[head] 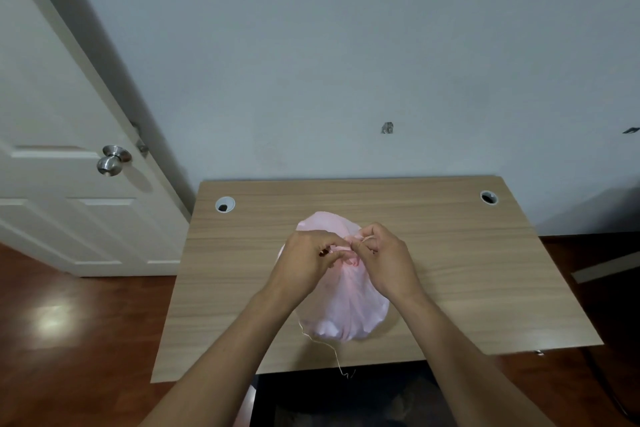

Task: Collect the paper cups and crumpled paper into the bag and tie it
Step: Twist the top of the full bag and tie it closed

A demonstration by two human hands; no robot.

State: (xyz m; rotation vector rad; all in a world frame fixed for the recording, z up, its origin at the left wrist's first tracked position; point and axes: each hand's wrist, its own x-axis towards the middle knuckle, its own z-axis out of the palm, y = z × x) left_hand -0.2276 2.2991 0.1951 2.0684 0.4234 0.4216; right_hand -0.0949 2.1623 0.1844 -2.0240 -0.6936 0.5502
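A pale pink plastic bag (346,308) stands full and bulging in the middle of the wooden desk (467,270). Its mouth is gathered into a bunch at the top. My left hand (308,260) and my right hand (384,253) meet over that bunch, fingers pinched on the gathered plastic and on a thin pale string (329,347). The string trails down the bag's near side and hangs past the desk's front edge. No paper cups or crumpled paper show outside the bag; its contents are hidden.
Two round cable holes sit at the desk's far corners, the left hole (225,204) and the right hole (488,197). A white door with a metal knob (112,159) stands at the left. Behind the desk is a grey wall; the floor is reddish wood.
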